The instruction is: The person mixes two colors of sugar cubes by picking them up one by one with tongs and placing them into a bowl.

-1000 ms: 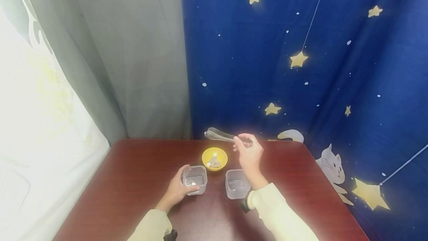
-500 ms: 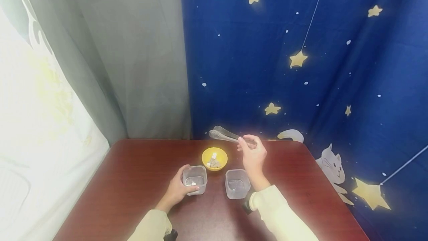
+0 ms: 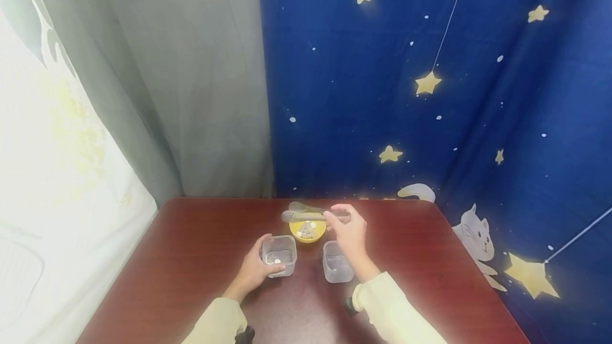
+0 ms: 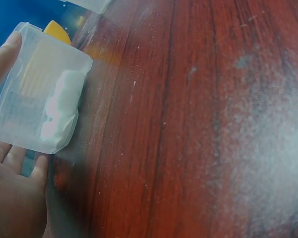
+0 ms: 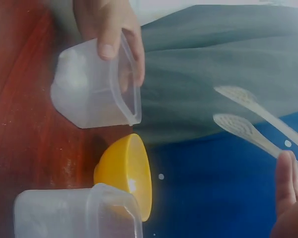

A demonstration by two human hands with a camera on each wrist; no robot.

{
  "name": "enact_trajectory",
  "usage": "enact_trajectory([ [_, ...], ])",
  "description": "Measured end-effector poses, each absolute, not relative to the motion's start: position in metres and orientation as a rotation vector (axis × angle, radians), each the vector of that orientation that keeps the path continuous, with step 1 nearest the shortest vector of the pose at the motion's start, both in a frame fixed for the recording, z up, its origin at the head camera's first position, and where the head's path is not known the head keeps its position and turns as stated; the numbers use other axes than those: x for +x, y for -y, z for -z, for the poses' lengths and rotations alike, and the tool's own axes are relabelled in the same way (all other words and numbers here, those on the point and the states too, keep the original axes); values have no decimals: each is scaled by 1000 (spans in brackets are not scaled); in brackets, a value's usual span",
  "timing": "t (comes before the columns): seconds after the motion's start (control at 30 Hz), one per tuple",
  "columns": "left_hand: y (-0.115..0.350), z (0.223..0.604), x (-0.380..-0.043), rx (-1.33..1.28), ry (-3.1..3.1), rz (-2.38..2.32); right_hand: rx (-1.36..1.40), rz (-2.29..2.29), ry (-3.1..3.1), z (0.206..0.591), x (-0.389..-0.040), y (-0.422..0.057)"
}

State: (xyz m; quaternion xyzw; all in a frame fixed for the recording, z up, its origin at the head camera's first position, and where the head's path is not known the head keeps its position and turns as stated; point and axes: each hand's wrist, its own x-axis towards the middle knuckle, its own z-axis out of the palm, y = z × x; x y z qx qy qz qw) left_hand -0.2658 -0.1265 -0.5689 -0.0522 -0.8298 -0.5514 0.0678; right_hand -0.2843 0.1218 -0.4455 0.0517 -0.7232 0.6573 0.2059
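My left hand [image 3: 254, 268] holds a clear square plastic container [image 3: 279, 244] standing on the table, thumb on the near side and fingers round the far left side. White pieces [image 4: 64, 96] show through its bottom in the left wrist view. Raised above the table, my right hand [image 3: 351, 235] pinches a pair of tongs [image 3: 306, 217], whose arms are spread with nothing between the tips [image 5: 233, 124]. The tongs overlap the back of a yellow bowl [image 5: 114, 161] in the head view. Small white and greyish pieces [image 3: 307, 231] lie in the bowl.
A second clear container [image 3: 337, 276] stands below my right forearm, with a small pale bit inside. The bowl sits behind and between both containers on the reddish-brown table [image 3: 201, 259]. Grey and blue star-printed curtains [image 3: 363, 94] hang behind the table's far edge.
The tongs rise slightly and part, then come down and left over the bowl. A white bit at their tips a second ago is gone from there. My left hand and its container stay put.
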Motion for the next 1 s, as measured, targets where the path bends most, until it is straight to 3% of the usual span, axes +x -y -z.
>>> enact_trajectory([
  [1.0, 126, 569, -265, -183, 2492, 1643, 262, -1679, 2420, 492, -276, -84],
])
